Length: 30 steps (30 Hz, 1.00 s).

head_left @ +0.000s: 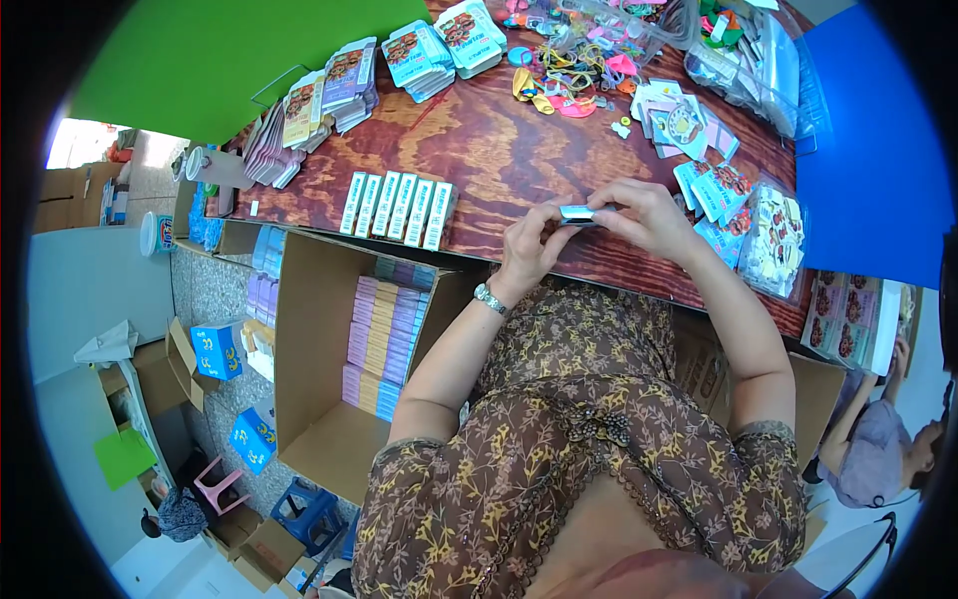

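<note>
Over the near edge of the table, both hands meet at a small light-blue and white carton (576,213), seen nearly edge-on. My left hand (529,245) pinches its left end between thumb and fingers. At the other end, the fingers of my right hand (647,213) are closed on it, partly hiding it. To the left of my hands stands a row of several small white-sided boxes (397,208). Right of my right hand lie loose light-blue printed cartons (720,190) and a clear bag of small pale pieces (772,240).
Stacks of flat printed cartons (417,60) line the table's far left. Colourful plastic trinkets (584,65) are heaped at the back, near picture cards (684,122). Below the left edge stands a large cardboard box (324,419) holding packed cartons. Another person (873,449) is at the right.
</note>
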Tool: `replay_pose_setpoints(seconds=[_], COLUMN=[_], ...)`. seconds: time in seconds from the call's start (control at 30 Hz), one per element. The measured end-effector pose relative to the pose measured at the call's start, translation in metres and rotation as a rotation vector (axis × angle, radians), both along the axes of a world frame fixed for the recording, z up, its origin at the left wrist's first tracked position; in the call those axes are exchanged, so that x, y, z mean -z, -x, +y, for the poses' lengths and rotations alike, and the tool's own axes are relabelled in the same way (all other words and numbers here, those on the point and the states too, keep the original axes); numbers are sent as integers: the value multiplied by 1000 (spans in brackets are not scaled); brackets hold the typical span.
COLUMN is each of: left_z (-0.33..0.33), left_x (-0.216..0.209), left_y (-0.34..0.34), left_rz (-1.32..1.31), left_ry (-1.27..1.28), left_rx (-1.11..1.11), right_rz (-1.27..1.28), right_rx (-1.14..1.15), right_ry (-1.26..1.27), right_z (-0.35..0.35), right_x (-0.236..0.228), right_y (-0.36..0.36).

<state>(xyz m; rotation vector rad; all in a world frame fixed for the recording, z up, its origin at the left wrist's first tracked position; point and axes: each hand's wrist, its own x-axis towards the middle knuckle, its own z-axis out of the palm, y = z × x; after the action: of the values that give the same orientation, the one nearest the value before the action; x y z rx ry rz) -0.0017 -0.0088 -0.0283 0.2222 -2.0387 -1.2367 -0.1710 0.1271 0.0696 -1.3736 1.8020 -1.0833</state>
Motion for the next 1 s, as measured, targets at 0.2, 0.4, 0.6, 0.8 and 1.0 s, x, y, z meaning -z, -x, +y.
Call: replay_pose_setpoints(seconds=[0.2,0.4,0.6,0.8,1.0], left_z=[0,-1,1,0,-2], left_x=[3,4,4,-3,-5], left_y=[2,1,-2,-1,-4], left_rz=[22,-27,-9,-28,-7], left_ry=[7,2,-71,69,203], left_rx=[5,5,26,-4,-34], right_rz=[450,611,768,801,277], right_rx=[9,57,-9,-63,144], right_ry=[230,284,311,307,151], right_z=[4,7,9,13,23], right_x=[18,24,23,20,11], right_y=[-6,-19,-28,-30,-26])
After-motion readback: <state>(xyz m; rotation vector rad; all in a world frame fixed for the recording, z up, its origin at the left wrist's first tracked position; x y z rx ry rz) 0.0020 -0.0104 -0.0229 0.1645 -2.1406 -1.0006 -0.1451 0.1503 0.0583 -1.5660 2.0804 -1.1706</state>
